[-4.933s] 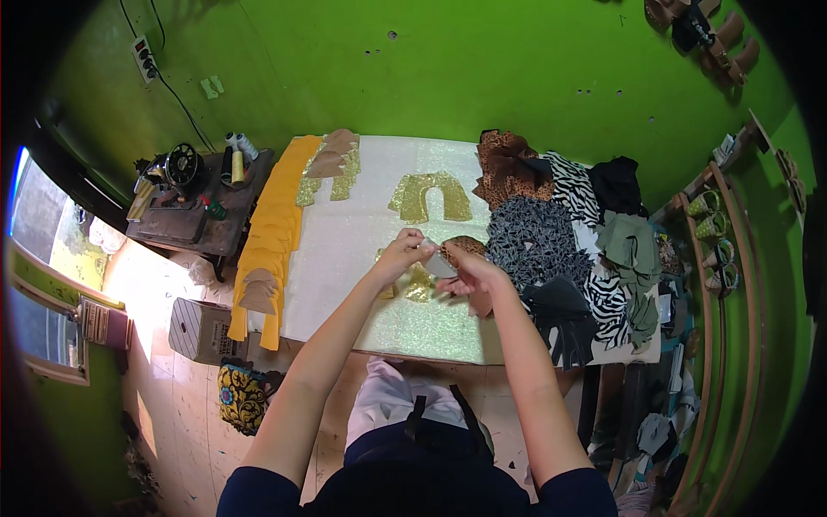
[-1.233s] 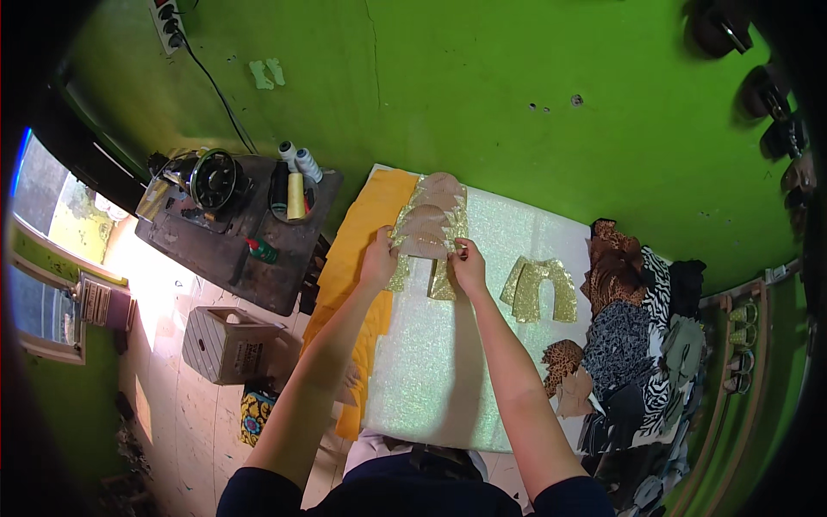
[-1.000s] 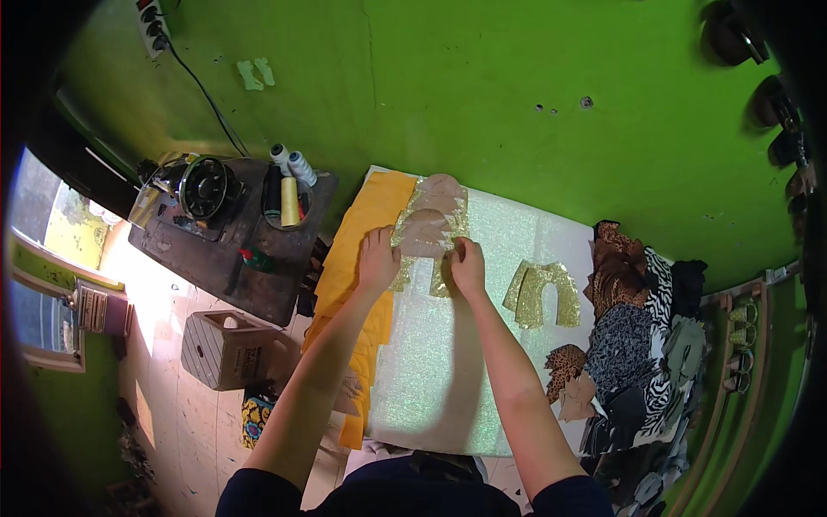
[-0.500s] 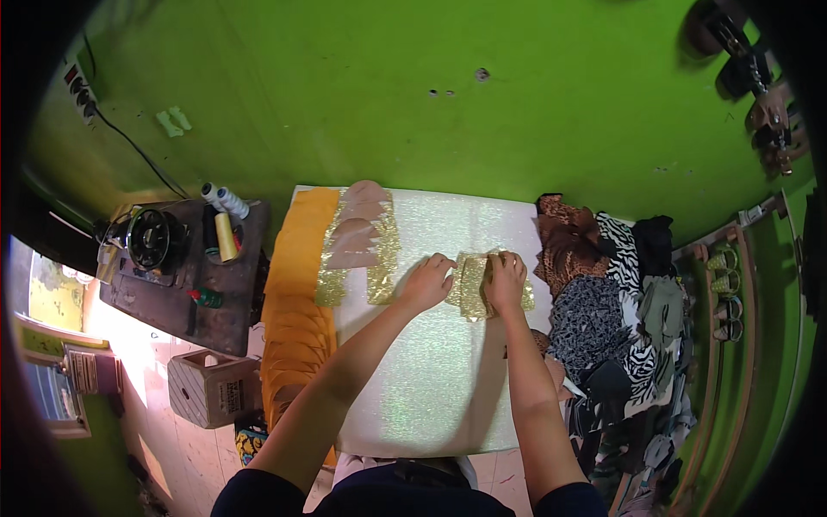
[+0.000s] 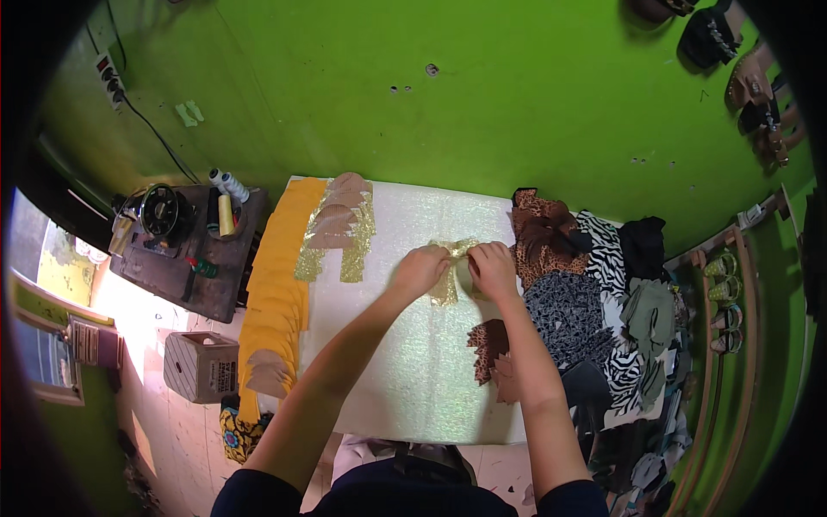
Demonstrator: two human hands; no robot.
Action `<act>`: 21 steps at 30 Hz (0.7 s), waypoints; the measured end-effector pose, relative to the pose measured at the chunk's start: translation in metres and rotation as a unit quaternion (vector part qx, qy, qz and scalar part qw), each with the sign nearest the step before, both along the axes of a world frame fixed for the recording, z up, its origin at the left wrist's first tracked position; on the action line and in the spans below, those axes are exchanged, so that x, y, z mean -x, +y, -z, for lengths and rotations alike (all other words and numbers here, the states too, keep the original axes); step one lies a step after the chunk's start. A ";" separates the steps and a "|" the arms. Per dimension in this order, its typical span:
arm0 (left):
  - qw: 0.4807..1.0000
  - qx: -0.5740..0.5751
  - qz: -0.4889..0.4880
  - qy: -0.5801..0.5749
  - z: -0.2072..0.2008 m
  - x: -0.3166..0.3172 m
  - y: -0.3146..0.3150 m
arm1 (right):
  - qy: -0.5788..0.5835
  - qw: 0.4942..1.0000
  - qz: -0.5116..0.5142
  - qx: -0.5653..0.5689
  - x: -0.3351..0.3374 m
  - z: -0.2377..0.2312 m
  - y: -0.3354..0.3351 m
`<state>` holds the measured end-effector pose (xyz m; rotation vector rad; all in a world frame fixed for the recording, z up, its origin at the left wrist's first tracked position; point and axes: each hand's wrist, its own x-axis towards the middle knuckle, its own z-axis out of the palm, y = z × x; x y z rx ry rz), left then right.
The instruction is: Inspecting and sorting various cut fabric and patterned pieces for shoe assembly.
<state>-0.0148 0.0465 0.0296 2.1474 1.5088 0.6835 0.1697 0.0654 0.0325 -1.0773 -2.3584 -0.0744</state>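
Over the middle of the pale shimmering tabletop [image 5: 379, 388], my two hands meet on shiny gold fabric pieces [image 5: 444, 289]. My left hand [image 5: 420, 269] pinches their left side, fingers bent inward. From the right, my right hand [image 5: 494, 270] grips the upper right edge, its fingertips close to the left ones. Part of the fabric hangs below the fingers, and some is hidden behind the hands. Left of them lie rows of gold cut pieces [image 5: 351, 263] with tan rounded pieces [image 5: 334, 226] on top.
Overlapping mustard-yellow pieces [image 5: 277, 258] line the table's left side. Leopard [image 5: 538, 215], zebra [image 5: 603, 250] and grey patterned pieces [image 5: 564, 310] are heaped at right. Brown pieces [image 5: 489, 345] lie beside my right forearm. A sewing table [image 5: 207, 284] with thread cones [image 5: 233, 185] stands left, above a grey crate [image 5: 198, 370].
My hands have drawn together. The gold pieces, spread flat under my right hand before, are now pinched and bunched between both hands. The view has shifted slightly.
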 end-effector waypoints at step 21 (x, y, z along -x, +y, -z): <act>0.965 0.083 -0.245 -0.039 0.038 -0.011 -0.178 | 0.141 0.898 -0.002 0.416 -0.023 0.044 -0.141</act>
